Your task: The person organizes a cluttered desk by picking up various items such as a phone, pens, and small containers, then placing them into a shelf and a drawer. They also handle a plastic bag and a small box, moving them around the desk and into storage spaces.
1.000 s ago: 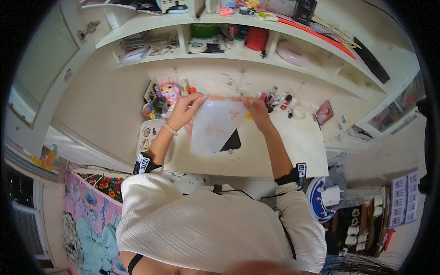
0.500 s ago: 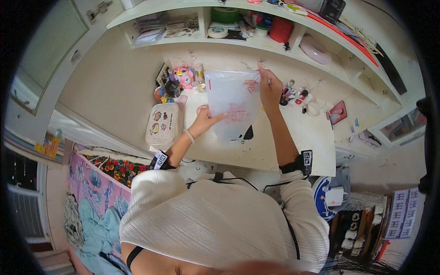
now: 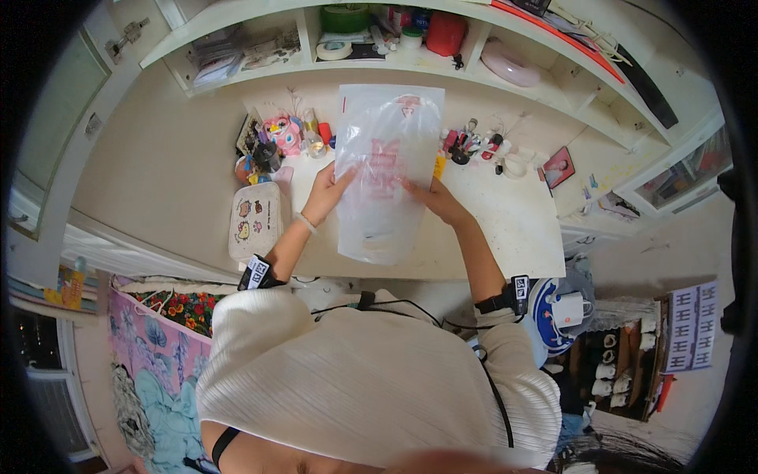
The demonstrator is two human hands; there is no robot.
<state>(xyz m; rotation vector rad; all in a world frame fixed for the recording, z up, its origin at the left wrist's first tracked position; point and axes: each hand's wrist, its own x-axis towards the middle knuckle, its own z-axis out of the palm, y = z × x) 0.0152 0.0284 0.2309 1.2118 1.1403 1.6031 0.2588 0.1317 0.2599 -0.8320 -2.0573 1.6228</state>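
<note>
A whitish, see-through plastic bag with red print hangs upright in front of me, above the white desk. My left hand grips its left edge, thumb across the front. On the other side my right hand holds the right edge, its thumb also on the front face. Fingers behind the bag are hidden. Something dark shows faintly through the lower part of the bag; I cannot make it out. Close to my left forearm lies a cream case with cartoon figures.
At the desk's back left stand a pink toy and a dark cup. Small bottles and cosmetics cluster at the back right, near a framed photo. A white shelf runs above.
My right hand has come down from the bag's top corner to its right side. The bag is now spread flatter, facing me. The view has shifted slightly.
</note>
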